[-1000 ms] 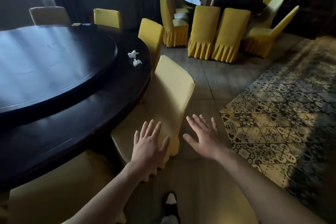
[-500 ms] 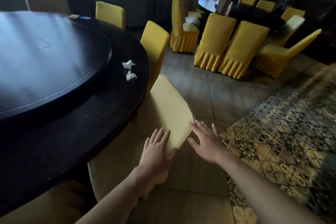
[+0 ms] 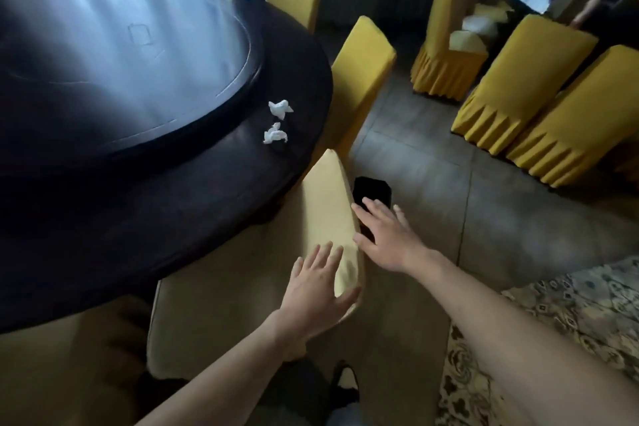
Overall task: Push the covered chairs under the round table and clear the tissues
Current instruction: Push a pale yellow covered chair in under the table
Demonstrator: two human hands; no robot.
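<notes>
A pale yellow covered chair (image 3: 328,204) stands right at the rim of the dark round table (image 3: 214,204), its back seen nearly edge-on. My left hand (image 3: 316,290) lies flat with spread fingers on the near end of the chair back. My right hand (image 3: 383,235) touches the back's outer side, fingers straight. Two crumpled white tissues (image 3: 278,123) lie on the table's outer ring beside the raised inner turntable (image 3: 121,59).
Two brighter yellow chairs (image 3: 363,79) stand further round the table. A group of yellow skirted chairs (image 3: 525,93) surrounds another table at the far right. A patterned rug (image 3: 570,322) covers the floor at right. A dark object (image 3: 371,190) sits on the tiles behind the chair.
Both hands have moved forward onto the chair back, and the chair has swung closer to the table rim. The view has shifted in toward the table.
</notes>
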